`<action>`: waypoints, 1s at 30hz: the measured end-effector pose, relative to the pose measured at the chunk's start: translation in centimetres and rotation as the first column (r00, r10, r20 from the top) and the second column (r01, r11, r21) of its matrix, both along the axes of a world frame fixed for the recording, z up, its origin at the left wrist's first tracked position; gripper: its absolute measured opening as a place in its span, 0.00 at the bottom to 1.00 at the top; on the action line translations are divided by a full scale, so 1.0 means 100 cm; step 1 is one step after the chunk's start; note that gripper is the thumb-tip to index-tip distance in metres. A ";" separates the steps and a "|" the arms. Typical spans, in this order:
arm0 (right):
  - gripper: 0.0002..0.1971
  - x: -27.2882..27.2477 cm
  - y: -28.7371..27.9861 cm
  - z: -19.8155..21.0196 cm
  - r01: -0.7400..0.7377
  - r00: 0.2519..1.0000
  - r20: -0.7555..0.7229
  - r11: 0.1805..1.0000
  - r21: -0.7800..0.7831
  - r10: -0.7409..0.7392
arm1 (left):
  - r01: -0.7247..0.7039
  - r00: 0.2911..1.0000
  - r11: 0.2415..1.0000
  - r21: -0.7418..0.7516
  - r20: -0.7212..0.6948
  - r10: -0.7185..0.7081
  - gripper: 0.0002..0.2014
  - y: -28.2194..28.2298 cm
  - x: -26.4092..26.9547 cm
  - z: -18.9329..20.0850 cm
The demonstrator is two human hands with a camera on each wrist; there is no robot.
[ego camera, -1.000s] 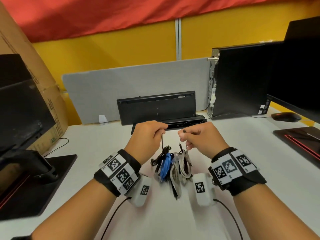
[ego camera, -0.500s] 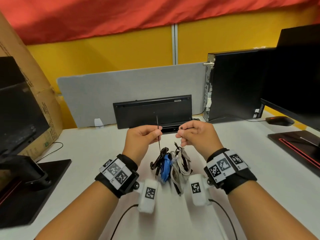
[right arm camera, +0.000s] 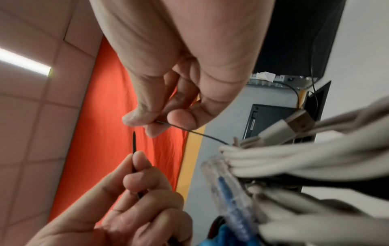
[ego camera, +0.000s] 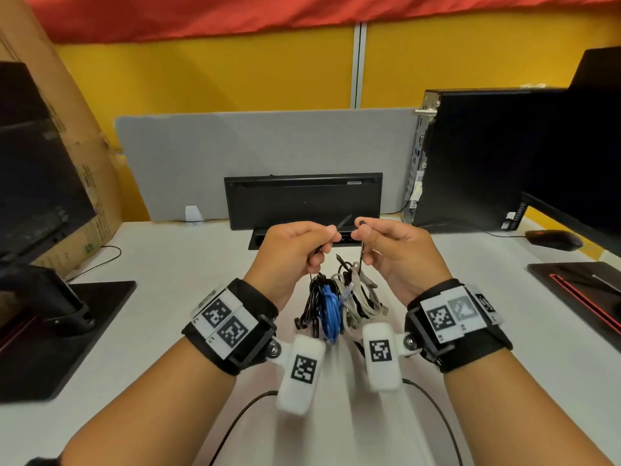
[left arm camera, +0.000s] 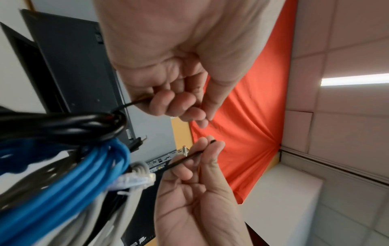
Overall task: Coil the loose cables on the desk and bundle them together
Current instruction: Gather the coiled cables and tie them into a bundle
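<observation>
**Tie ends apart, bundle hanging from the loop**

The cable bundle (ego camera: 339, 304), with black, blue and grey-white coils side by side, hangs at centre frame in the head view, between the two wrists and just above the white counter (ego camera: 188, 317); whether its lower ends touch the surface cannot be told. A thin black cable tie (left arm camera: 185, 158) runs through the top of the coils. The left hand (ego camera: 295, 250) pinches the pointed tail end between thumb and forefinger, and the right hand (ego camera: 400, 253) pinches the other end the same way, the two tips near each other but not joined.

The likely step is threading the tail into the head. The risks, as I judge them:

- The tie is thin and smooth, so a slack pinch could let one end slip and the coils would drop and spring open.
- The loop may not catch every coil, leaving the outer black cable (left arm camera: 63, 126) or a grey one free.
- A loose connector (right arm camera: 294, 126) could snag in the loop.

No containers are in view, so nothing is held in one.
</observation>
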State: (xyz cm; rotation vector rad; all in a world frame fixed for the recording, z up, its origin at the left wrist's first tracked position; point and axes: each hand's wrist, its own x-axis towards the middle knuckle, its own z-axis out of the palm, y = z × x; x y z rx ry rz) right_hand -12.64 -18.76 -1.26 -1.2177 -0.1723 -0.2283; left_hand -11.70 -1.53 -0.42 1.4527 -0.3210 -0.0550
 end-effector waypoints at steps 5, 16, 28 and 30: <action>0.08 -0.006 0.002 -0.002 -0.119 0.993 -0.002 0.983 0.141 0.120 | -0.080 0.995 0.997 0.003 0.054 0.080 0.09 -0.007 -0.019 0.009; 0.09 -0.012 0.005 -0.001 -0.144 0.990 0.021 0.984 0.106 0.143 | -0.184 0.977 0.982 0.046 0.118 0.178 0.10 -0.012 -0.030 0.012; 0.08 -0.014 0.003 0.001 -0.133 0.991 0.031 0.990 0.056 0.132 | -0.185 0.980 0.982 0.046 0.090 0.180 0.09 -0.013 -0.034 0.011; 0.08 -0.015 0.003 0.000 -0.145 0.989 0.033 0.987 0.063 0.143 | -0.189 0.980 0.981 0.036 0.076 0.186 0.09 -0.013 -0.035 0.010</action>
